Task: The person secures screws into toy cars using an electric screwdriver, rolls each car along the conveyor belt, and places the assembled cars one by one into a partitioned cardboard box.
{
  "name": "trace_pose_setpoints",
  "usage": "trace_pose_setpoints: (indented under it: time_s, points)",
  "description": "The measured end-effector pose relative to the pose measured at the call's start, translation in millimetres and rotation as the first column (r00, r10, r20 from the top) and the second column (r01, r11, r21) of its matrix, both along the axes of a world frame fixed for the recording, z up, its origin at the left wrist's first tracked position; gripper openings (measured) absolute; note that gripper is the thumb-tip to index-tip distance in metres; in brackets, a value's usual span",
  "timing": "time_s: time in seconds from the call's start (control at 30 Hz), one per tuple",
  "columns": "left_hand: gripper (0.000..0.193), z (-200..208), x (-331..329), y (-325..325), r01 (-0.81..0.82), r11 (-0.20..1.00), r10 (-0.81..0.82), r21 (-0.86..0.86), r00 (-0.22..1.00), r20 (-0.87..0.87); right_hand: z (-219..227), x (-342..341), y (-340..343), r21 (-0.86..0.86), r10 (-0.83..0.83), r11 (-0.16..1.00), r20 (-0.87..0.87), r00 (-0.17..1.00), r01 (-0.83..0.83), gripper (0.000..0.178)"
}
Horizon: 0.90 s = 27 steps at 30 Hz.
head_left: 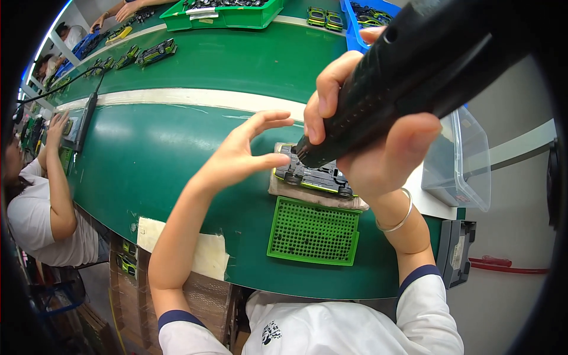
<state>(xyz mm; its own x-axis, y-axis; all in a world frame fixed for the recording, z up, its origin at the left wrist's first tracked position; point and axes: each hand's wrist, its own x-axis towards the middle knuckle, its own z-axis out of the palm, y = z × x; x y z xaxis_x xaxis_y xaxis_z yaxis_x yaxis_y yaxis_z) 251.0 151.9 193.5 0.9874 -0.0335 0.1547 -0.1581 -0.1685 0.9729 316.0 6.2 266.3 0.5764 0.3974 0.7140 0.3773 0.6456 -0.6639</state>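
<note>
My right hand (378, 142) is wrapped round a black electric screwdriver (408, 71), which fills the upper right of the view. Its tip points down at a toy car (313, 177) lying wheels up, dark underside showing and yellow-green body at the edges. The car rests on a pale padded block (302, 194); whether the tip touches it is hidden. My left hand (245, 148) is open, fingers apart, with the thumb by the car's left end. Just nearer to me lies a green perforated screw tray (313, 231) with small dark pieces in its holes.
A clear plastic bin (458, 160) and a grey case (457, 253) stand right. Beyond the white divider (183, 97) are more toy cars (155, 52), a green parts tray (222, 19) and a blue bin (354, 29). At left, a co-worker (47, 207) sits near another screwdriver (87, 121).
</note>
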Motion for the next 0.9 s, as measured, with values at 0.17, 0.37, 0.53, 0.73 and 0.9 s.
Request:
trace_pose_setpoints:
  time_s: [0.17,0.37,0.53,0.73,0.9]
  points:
    - [0.068,3,-4,7,0.066,0.985,-0.110,-0.160,0.952,-0.286,2,-7,7,-0.194,-0.014,0.981,0.029,0.999,0.019,0.084]
    - [0.059,3,-1,4,0.150,0.980,-0.185,-0.135,0.933,-0.310,-14,4,23,-0.058,0.008,0.998,0.104,0.995,-0.002,0.066]
    - [0.050,-6,0,8,0.148,0.985,-0.167,-0.087,0.945,-0.281,-26,1,26,-0.148,0.049,0.987,-0.125,0.991,-0.068,0.051]
    - [0.042,-14,4,13,0.169,0.984,-0.180,-0.062,0.944,-0.276,-30,4,27,-0.209,0.075,0.974,-0.074,0.994,-0.089,0.052]
    - [0.045,-11,0,19,0.188,0.981,-0.196,-0.054,0.947,-0.257,-32,5,28,-0.226,0.097,0.968,-0.053,0.994,-0.107,0.053]
